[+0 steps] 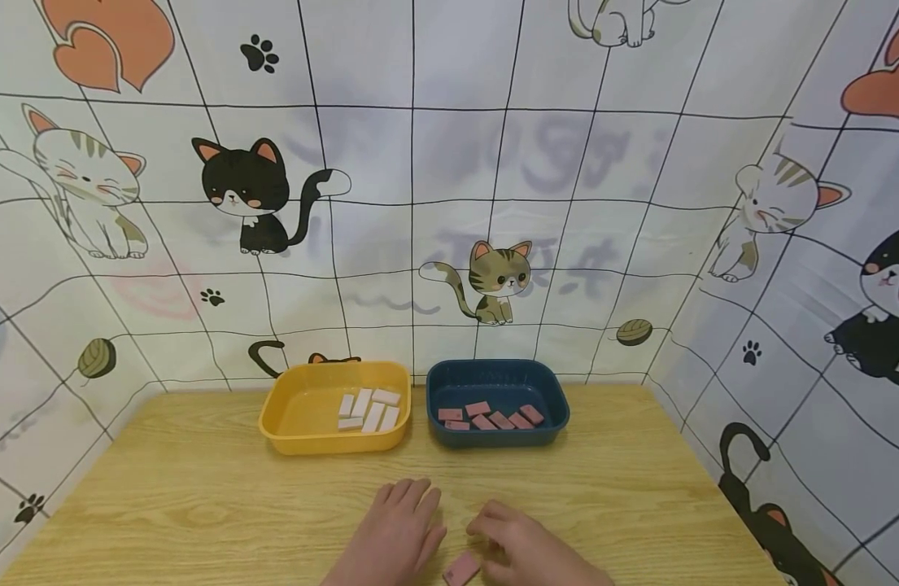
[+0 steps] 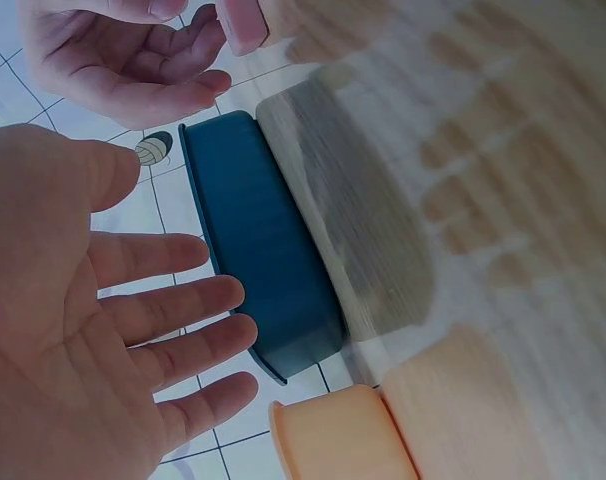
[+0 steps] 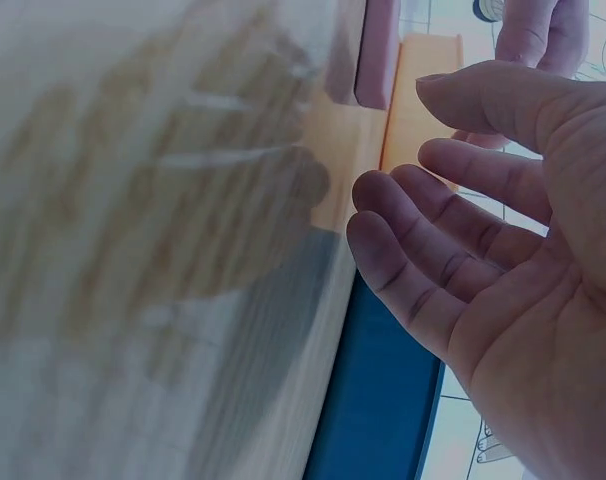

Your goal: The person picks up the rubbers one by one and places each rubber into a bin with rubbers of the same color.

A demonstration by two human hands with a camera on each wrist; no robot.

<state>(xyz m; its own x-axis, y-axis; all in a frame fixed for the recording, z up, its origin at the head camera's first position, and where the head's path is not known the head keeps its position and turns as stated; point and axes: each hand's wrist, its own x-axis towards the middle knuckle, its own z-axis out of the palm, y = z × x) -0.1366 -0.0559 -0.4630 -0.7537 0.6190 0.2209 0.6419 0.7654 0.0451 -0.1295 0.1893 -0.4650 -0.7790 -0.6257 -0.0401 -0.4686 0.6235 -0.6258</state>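
A small pink block (image 1: 461, 569) lies on the wooden table (image 1: 200, 505) near its front edge, between the two hands. To its upper left is the left hand (image 1: 394, 529), held low over the tabletop. Its fingers are extended and apart in the left wrist view, with nothing in the palm. The right hand (image 1: 530, 541) is just right of the pink block, its thumb close to it in the head view. In the right wrist view, the fingers (image 3: 413, 225) bend loosely and hold nothing, and the pink block (image 3: 378, 55) shows beyond the thumb.
Towards the back of the table stand a yellow tray (image 1: 335, 445) with several white blocks (image 1: 373, 415) on its right side and, beside it, a dark blue tray (image 1: 493, 438) with several pink blocks (image 1: 482, 422). A cat-printed cloth (image 1: 412, 163) rises behind and along the sides.
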